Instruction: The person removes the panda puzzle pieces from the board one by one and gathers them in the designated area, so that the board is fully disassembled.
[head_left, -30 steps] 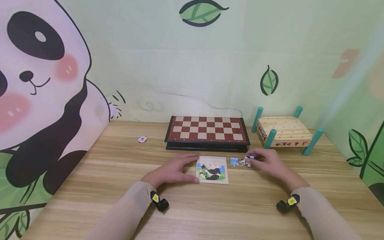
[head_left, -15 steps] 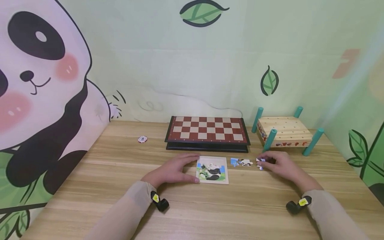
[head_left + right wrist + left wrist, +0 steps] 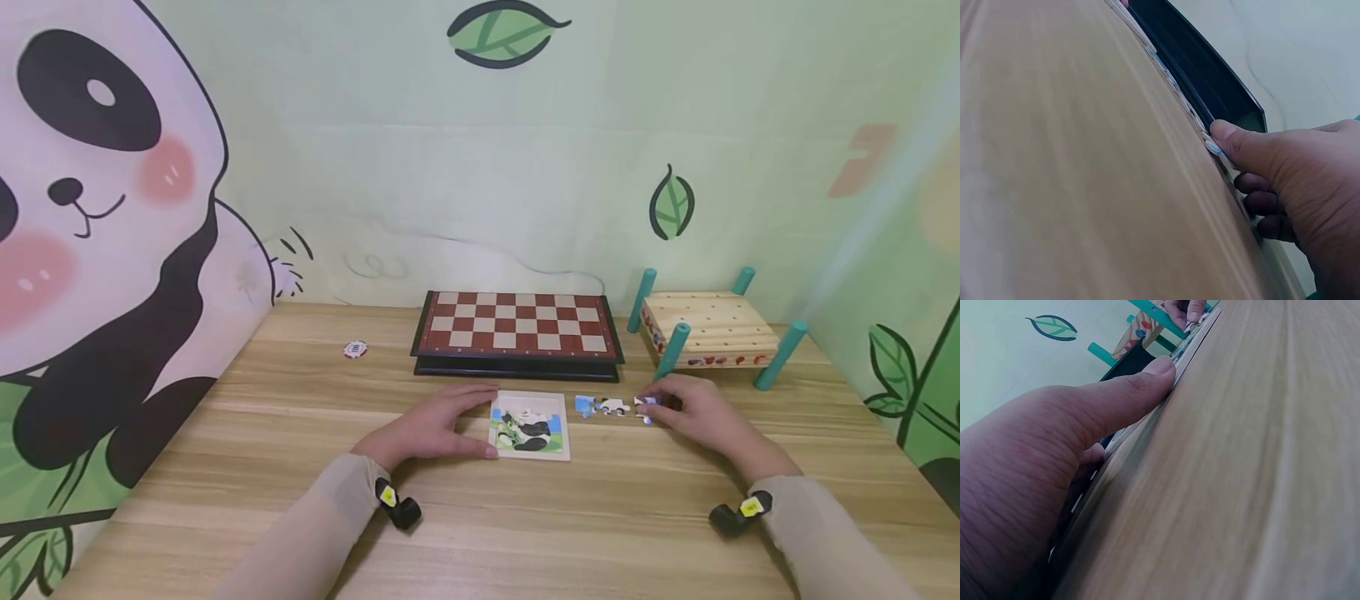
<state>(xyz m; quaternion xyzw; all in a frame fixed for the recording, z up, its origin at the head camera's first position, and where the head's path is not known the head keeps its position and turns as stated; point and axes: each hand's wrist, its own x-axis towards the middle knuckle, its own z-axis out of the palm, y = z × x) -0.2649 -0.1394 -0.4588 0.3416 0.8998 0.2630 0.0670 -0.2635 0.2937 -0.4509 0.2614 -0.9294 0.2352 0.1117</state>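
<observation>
A square wooden puzzle tray (image 3: 529, 457) lies flat on the table, a panda picture partly filling it and a bare strip showing along its far side. My left hand (image 3: 435, 423) holds its left side, thumb at the near corner and fingers at the far one; the left wrist view shows the thumb against the edge. To the tray's right, a blue puzzle piece (image 3: 584, 406) and a panda-head piece (image 3: 614, 407) lie side by side. My right hand (image 3: 693, 410) pinches another puzzle piece (image 3: 643, 410) just right of them, low at the tabletop; its fingers partly cover it.
Behind the tray stands a chessboard box (image 3: 517, 325) with a black rim. A wooden pegboard stand (image 3: 712, 329) with teal legs is at the back right, close beyond my right hand. A poker chip (image 3: 356, 349) lies at the back left.
My right hand has moved right with its puzzle piece, away from the panda-head piece, then shifted slightly back left. The left hand and tray stay put.
</observation>
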